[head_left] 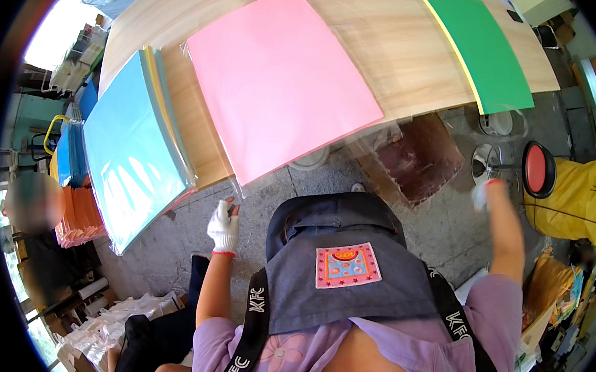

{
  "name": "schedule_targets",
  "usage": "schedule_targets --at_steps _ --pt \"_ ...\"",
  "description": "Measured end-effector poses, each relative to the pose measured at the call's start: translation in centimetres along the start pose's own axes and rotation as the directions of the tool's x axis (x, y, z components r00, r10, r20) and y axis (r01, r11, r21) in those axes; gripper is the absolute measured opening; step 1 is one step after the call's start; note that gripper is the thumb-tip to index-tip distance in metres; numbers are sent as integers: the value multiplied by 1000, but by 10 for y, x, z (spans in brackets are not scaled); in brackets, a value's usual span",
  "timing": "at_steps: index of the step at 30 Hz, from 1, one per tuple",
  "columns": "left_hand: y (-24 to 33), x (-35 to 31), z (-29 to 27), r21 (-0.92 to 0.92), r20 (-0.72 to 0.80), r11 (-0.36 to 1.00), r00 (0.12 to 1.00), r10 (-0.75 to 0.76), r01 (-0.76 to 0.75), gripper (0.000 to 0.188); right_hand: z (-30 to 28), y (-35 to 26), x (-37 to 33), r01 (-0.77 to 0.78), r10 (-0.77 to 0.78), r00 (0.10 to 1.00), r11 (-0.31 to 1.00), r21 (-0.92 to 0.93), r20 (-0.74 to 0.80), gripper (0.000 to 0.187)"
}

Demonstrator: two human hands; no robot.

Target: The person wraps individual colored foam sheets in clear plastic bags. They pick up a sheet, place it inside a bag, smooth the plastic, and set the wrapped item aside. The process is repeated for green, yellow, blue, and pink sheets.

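Observation:
My left hand [222, 226], in a white glove with bare fingertips, is just below the near corner of a stack of pink sheets [284, 81]. Its thumb and forefinger point up, slightly apart, and I see nothing held between them. Clear plastic film shows around the edges of the pink stack, which juts over the table's near edge. Out to the right, away from the table, my right hand [482, 195] is gloved in white with a red cuff. Motion smears it, so its fingers cannot be made out.
Blue sheets [131, 153] in clear plastic overhang the wooden table [396, 61] at left. Green sheets [484, 50] with yellow beneath lie at right. A brown bin [421, 156], a red-and-black stool [537, 169] and a yellow sack [573, 202] stand nearby. Another person [155, 345] is at lower left.

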State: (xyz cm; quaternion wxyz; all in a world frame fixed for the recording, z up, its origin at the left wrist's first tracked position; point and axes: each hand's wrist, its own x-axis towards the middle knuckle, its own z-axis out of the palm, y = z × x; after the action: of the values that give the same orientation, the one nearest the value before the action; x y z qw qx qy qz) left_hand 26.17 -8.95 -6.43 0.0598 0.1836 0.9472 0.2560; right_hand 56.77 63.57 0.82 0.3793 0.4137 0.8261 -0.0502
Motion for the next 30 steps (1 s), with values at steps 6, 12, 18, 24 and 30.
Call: schedule_targets --at_steps 6,12,18,24,30 --pt "43 35 -15 496 -148 687 728 670 -531 55 -25 -190 -4 565 -564 316 758 -326 -762 77" --pt "88 58 -36 327 214 520 598 772 -789 51 -49 -250 46 561 -814 -171 383 -734 -555 58" --pt "81 30 -39 295 146 709 764 629 -640 44 -63 -247 32 727 -708 -424 107 -679 -565 31" --pt "80 20 -25 258 -79 838 854 514 -481 31 -66 -246 33 880 -730 -243 111 -462 -639 20" --pt "56 40 -17 92 -48 995 998 52 -47 9 -51 -258 44 948 -616 219 319 14 -757 16"
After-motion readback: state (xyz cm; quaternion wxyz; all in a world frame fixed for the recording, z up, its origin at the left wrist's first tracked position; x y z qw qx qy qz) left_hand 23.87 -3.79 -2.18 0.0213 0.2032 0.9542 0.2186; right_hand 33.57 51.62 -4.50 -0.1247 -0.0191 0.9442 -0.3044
